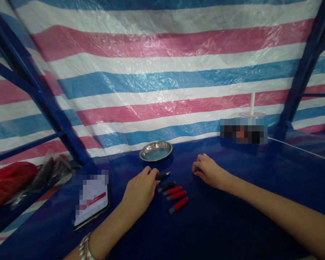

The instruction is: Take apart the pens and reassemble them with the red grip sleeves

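My left hand is closed on a black pen low over the blue tabletop. The pen's silver tip points right, and its back end is hidden in my fingers. Just beside that hand lies a short black piece like a pen cap with a clear end. Three similar pieces are red: a far one, a middle one and a near one. My right hand rests on the table to the right, fingers curled in, with nothing visible in them.
A shallow oval metal dish stands behind my hands. To the left lies a phone, its screen lit. A blurred-out object with a white upright rod is at the back right. Striped plastic sheeting hangs behind the table.
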Motion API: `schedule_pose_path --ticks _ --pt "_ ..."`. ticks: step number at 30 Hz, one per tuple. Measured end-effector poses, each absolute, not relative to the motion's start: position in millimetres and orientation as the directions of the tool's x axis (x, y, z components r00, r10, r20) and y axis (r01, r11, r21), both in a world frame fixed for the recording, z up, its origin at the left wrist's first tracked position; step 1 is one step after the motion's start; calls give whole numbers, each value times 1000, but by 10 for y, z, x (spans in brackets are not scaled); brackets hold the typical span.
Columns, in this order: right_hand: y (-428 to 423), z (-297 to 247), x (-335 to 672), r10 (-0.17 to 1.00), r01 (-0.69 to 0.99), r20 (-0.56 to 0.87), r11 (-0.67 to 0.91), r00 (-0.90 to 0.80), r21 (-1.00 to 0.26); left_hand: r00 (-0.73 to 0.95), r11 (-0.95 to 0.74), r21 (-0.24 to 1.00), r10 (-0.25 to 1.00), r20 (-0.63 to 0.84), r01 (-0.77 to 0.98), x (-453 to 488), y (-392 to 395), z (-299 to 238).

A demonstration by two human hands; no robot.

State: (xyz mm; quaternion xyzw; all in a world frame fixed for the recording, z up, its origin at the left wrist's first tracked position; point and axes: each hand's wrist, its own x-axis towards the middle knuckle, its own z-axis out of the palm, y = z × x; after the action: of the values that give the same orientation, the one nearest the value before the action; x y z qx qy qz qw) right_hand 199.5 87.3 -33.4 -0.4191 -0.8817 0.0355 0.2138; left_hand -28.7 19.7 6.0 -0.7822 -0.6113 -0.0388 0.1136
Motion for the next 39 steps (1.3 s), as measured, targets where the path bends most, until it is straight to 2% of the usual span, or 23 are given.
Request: schedule_pose_path --ticks 6,12,17,22,27,33,39 --pt "893 -355 2029 769 753 357 620 -530 -219 200 -173 -173 967 156 970 -308 213 43" --pt "837 -378 1988 726 714 444 659 -524 -235 204 -176 -173 965 164 969 -274 160 17" --pt "718 -315 1885 669 616 485 731 -563 -293 265 -235 -156 940 214 959 -202 102 6" --pt "591 -238 1790 646 523 438 763 -625 -379 356 -333 -127 884 303 934 -115 38 -28" --pt "574 -199 1765 639 499 416 767 -647 -403 418 -409 -114 813 405 905 -110 41 -59" --pt "599 -179 1818 625 512 451 781 -637 -359 418 -410 -111 815 402 905 -104 69 -58" --pt "600 -168 1818 675 507 442 737 -591 -447 404 -402 -97 812 421 910 -86 55 -29"
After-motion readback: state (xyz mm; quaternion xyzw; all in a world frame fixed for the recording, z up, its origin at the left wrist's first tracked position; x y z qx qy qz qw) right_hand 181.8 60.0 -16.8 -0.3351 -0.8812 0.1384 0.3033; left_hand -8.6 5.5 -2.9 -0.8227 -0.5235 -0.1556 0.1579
